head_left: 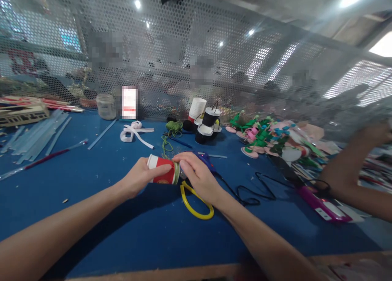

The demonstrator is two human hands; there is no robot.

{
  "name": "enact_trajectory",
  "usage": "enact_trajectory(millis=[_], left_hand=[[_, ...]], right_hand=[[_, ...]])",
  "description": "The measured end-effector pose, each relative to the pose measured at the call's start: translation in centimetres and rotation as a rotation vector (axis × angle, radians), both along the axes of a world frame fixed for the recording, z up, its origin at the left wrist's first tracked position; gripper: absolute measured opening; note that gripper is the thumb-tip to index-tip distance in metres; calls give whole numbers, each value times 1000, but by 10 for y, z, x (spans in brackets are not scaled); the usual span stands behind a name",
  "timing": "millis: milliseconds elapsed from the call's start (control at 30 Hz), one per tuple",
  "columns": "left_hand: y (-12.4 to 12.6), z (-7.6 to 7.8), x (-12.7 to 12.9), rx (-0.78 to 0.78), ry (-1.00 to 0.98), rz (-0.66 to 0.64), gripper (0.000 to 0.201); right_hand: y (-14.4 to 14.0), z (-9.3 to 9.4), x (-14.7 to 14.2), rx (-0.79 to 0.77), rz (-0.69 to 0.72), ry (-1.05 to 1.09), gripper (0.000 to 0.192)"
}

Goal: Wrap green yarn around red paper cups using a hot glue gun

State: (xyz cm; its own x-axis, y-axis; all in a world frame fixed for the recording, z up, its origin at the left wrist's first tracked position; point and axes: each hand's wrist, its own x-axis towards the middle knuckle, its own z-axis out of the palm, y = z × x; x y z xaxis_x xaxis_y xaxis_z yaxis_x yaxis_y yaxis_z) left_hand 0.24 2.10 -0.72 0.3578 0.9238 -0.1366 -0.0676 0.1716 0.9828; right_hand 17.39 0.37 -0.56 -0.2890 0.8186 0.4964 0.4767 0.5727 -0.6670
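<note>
My left hand (137, 177) is closed around a red and white paper cup (162, 173), which lies on its side in the air above the table. Green yarn (177, 173) circles the cup's right end. At that end, my right hand (197, 173) has its fingers bent and close together, fingertips against the yarn-covered edge; what they pinch is hidden. A loose green strand runs from the cup back to a tangled ball of green yarn (174, 128). Below my right hand lies a yellow looped handle (197, 209), its other end covered. Behind that hand rests a blue glue gun (206, 160), partly hidden.
White ribbon (136, 134), a glass jar (106, 107) and clear glue sticks (43, 134) lie to the left. Stacked cups (197, 107) and black-wrapped cups (211, 117) stand behind. Green and pink crafts (257, 134), a purple power strip (324, 205) and another person's arm (346, 171) are right.
</note>
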Motion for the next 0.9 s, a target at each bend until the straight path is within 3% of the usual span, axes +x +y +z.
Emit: enact_trajectory(millis=[267, 433, 533, 600, 667, 733, 800, 900], left_hand=[[-5, 1, 4, 24, 40, -7, 26], [-4, 3, 4, 7, 83, 55, 22], [0, -1, 3, 18, 113, 86, 22], [2, -4, 1, 28, 113, 89, 22], [4, -7, 0, 29, 113, 90, 23], [5, -9, -1, 32, 120, 90, 23], [6, -10, -2, 43, 133, 86, 23], [7, -10, -3, 61, 155, 83, 25]], right_hand=[[-10, 3, -7, -117, 196, 22, 36], [2, 11, 2, -272, 70, 225, 31], [24, 28, 20, -453, -5, 462, 28], [41, 43, 36, -466, -80, 534, 27], [57, 54, 53, -374, -262, 368, 28], [67, 55, 67, -338, -452, -87, 26], [71, 46, 75, -389, -483, -281, 22], [70, 21, 78, -479, -462, -427, 35]])
